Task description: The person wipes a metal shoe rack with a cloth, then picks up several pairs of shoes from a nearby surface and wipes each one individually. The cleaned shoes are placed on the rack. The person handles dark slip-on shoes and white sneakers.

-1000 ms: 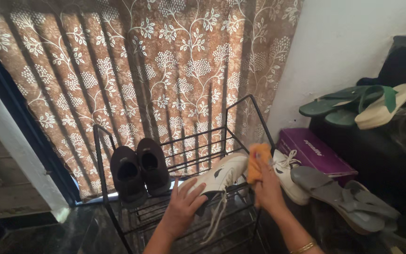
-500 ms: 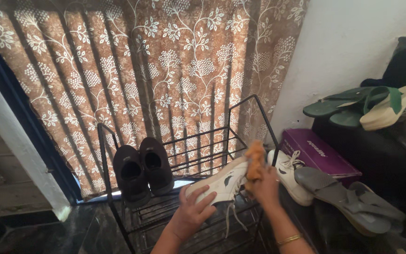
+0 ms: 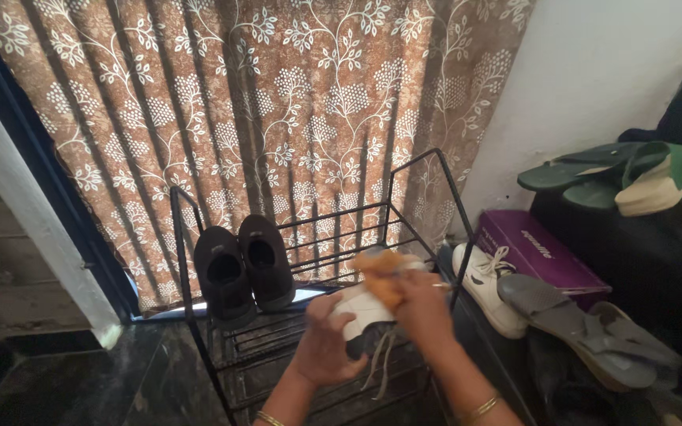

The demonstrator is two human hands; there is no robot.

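While a brown floral curtain (image 3: 278, 102) hangs behind, a person works over a black wire shoe rack (image 3: 404, 205). Left hand (image 3: 327, 339) is curled around a white sneaker (image 3: 361, 309), fingers wrapped over its toe end, holding it above the rack's front right corner with laces dangling. Right hand (image 3: 422, 309) presses an orange cloth (image 3: 380, 272), bunched in closed fingers, against the sneaker's upper. A pair of dark shoes (image 3: 242, 268) stands at the rack's left edge, toes toward the curtain. Just beside the rack's right edge lie a second white sneaker (image 3: 487, 288), a purple box (image 3: 538, 252) and grey sandals (image 3: 586, 327); green and cream sandals (image 3: 617, 173) rest higher up, on a dark surface by the white wall.
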